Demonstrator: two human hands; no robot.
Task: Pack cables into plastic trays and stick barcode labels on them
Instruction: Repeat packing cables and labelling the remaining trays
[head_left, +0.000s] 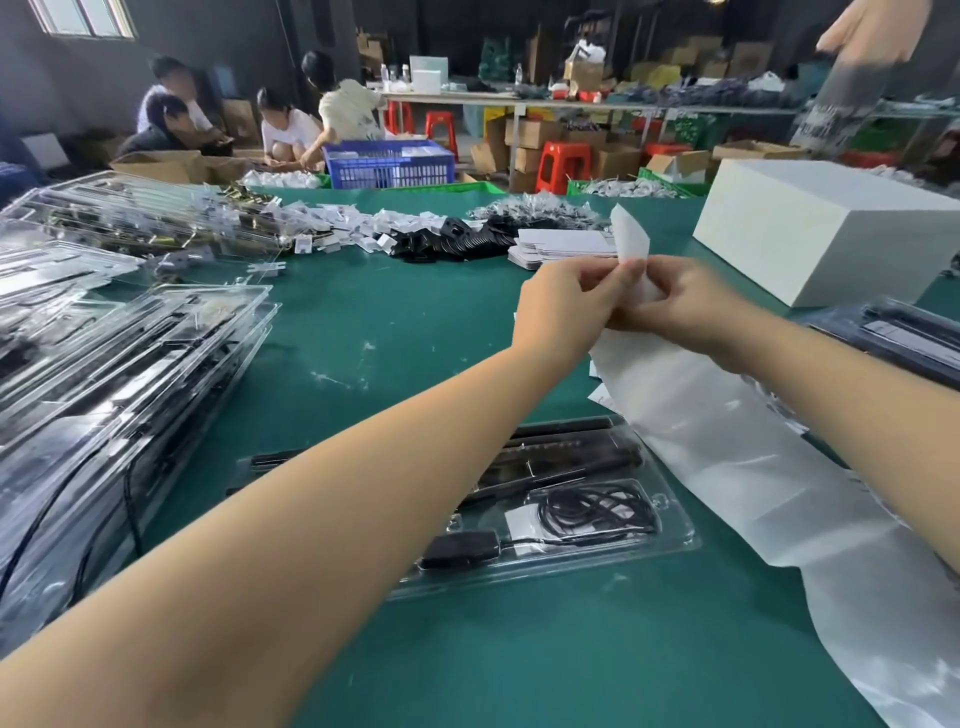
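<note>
Both my hands pinching a white label strip above the green counter.

At far left I see a stack of clear trays (119, 364) holding dark cables. Nearer the middle, one plastic tray (670, 540) holds a coiled black cable (597, 512) and an adapter. My left hand (566, 306) and right hand (685, 306) pinch the label strip (631, 244) together; its backing paper (727, 441) trails right of that tray. A white box (831, 228) sits far right.
</note>
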